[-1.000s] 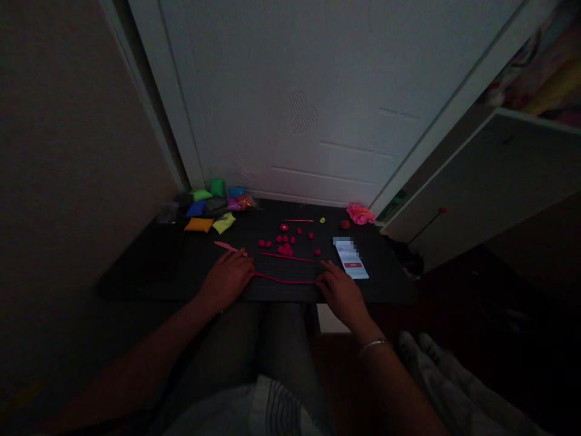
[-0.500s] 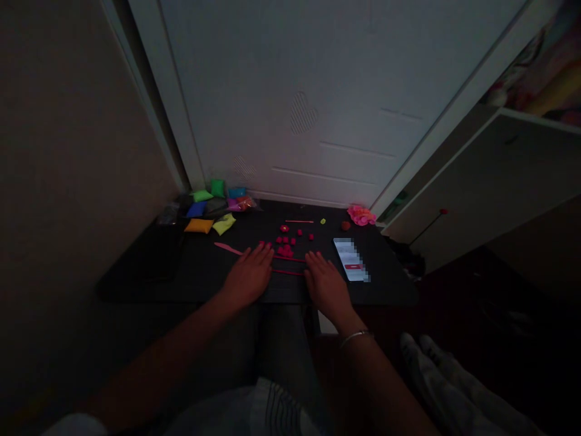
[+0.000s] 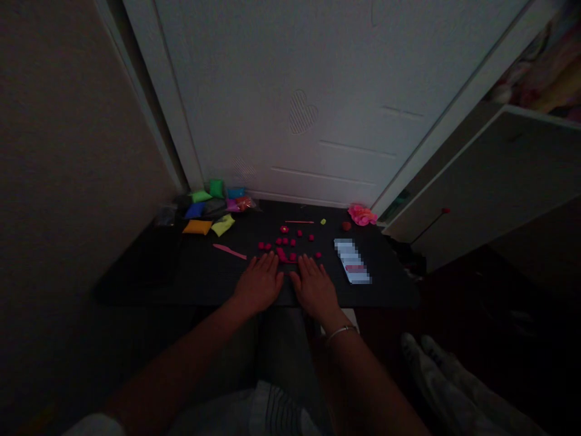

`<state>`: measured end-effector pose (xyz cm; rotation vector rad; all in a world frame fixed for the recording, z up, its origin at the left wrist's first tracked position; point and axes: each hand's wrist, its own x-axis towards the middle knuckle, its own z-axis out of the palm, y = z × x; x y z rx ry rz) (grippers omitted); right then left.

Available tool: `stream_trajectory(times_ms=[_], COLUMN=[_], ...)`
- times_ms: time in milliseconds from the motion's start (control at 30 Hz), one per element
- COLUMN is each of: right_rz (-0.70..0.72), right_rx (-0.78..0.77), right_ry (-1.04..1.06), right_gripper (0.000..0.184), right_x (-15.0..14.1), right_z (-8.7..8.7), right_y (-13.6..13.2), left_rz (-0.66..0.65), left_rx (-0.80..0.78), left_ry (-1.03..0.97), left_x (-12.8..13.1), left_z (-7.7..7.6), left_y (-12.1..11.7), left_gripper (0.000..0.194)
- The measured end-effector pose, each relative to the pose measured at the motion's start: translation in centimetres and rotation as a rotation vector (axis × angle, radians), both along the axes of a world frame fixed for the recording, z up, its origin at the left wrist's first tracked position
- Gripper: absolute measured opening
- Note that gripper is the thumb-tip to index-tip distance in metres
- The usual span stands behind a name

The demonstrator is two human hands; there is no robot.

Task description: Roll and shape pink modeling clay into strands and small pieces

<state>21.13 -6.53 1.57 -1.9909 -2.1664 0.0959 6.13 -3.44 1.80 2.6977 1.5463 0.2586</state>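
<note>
My left hand lies flat on the dark table, fingers stretched forward and palm down. Close beside it, my right hand rests the same way, the thumbs a small gap apart. A thin red clay strand shows between my fingertips, its ends hidden by the hands. The second strand is out of sight, and I cannot tell whether it is under my palms. Just beyond my fingers sit several small red clay lumps and a small red flower with a pale centre. A pink plastic knife lies left of my left hand.
A lit phone lies on the right of the table. Several coloured clay packets are at the back left. A thin pink stick, a yellow bit, a reddish ball and a pink ruffled item sit at the back.
Both hands have slid inward along the front strand until nearly together, covering it. Earlier it stretched visibly between them. The knife's handle, partly covered by my left hand before, now shows.
</note>
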Motion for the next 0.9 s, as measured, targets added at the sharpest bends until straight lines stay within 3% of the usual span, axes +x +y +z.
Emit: stream_trajectory(times_ms=[233, 400, 600, 733, 900], right_rz=[-0.019, 0.001, -0.023, -0.029, 0.060], right_rx=[-0.003, -0.009, 0.021, 0.044, -0.025], right_ry=[0.007, 0.003, 0.014, 0.027, 0.052], right_gripper=[0.054, 0.052, 0.052, 0.051, 0.047], right_x=[0.5, 0.8, 1.5, 1.3, -0.9], right_z=[0.1, -0.3, 0.8, 1.8, 1.4], right_y=[0.0, -0.4, -0.4, -0.3, 0.3], left_rz=[0.018, -0.040, -0.030, -0.135, -0.202], left_rx=[0.018, 0.005, 0.012, 0.025, -0.088], left_ry=[0.008, -0.001, -0.037, -0.065, -0.036], left_x=[-0.1, -0.6, -1.8, -2.3, -0.6], left_z=[0.2, 0.2, 1.6, 2.3, 1.5], left_y=[0.3, -0.3, 0.5, 1.4, 0.9], left_gripper=[0.051, 0.049, 0.046, 0.047, 0.048])
